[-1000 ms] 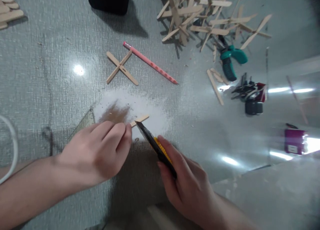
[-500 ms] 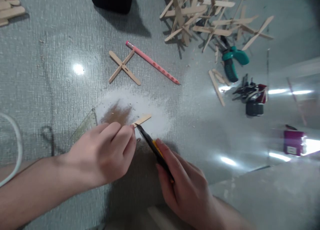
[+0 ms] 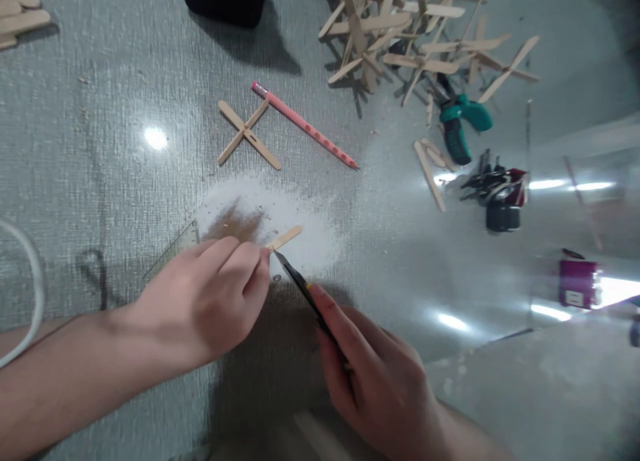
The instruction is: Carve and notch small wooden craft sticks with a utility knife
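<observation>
My left hand (image 3: pixel 210 294) is closed on a wooden craft stick (image 3: pixel 287 237), whose rounded end sticks out past the fingers over a pale, worn patch of the table. In my right hand (image 3: pixel 373 371) is a utility knife (image 3: pixel 305 291) with a dark body and a little yellow. Its blade tip lies at the stick, close beside my left fingertips. Above my hands rest two craft sticks joined in a cross (image 3: pixel 245 129) and a pink pencil (image 3: pixel 310 129). A clear set square (image 3: pixel 177 244) lies partly under my left hand.
Assembled stick crosses (image 3: pixel 370 34) crowd the upper right, near teal-handled pliers (image 3: pixel 463 121). Loose sticks (image 3: pixel 429 175), a dark cluster of small tools (image 3: pixel 500 187) and a purple box (image 3: pixel 577 282) lie right. A black container (image 3: pixel 225 1) stands at top; a white cable (image 3: pixel 33 294) curves left.
The knife has turned slightly, showing less yellow, and my right hand has shifted a little down and right. My left hand keeps its hold on the stick.
</observation>
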`<state>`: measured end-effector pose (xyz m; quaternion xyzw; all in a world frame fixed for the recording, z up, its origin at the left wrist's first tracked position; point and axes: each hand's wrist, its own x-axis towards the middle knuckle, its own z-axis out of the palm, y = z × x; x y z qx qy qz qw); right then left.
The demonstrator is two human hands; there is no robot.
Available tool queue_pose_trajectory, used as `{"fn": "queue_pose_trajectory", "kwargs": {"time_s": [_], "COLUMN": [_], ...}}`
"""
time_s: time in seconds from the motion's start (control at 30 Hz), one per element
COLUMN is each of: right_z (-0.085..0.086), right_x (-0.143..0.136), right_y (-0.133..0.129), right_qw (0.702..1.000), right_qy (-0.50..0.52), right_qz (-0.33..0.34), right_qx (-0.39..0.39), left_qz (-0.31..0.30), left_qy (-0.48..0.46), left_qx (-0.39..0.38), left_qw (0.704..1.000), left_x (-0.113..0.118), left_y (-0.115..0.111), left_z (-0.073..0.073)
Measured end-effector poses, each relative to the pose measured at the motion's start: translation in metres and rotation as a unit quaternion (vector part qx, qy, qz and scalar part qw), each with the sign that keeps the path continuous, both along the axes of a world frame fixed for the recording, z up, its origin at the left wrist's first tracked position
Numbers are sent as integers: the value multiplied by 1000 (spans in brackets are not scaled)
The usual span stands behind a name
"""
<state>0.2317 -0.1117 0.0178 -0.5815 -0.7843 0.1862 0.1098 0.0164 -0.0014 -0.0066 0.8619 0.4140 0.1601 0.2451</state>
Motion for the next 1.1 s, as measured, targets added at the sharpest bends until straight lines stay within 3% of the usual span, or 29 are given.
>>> {"fn": "queue_pose_trajectory", "kwargs": {"time_s": [0.1, 0.73, 1.1], "right_z": [2, 9, 14], "right_x": [0, -1, -1], "right_y": [-1, 3, 6], "right_qw": [1000, 1000, 998], "right_qy": [-1, -22, -59], "right_qz": [6, 18, 33], "right_qx": [5, 7, 12], "left_qz": [0, 25, 22], "left_qy": [15, 12, 17], "left_qx": [45, -44, -24], "left_qw": [999, 999, 999], "left_x": [2, 1, 1], "left_y": [2, 3, 4], "left_z": [2, 3, 3]}}
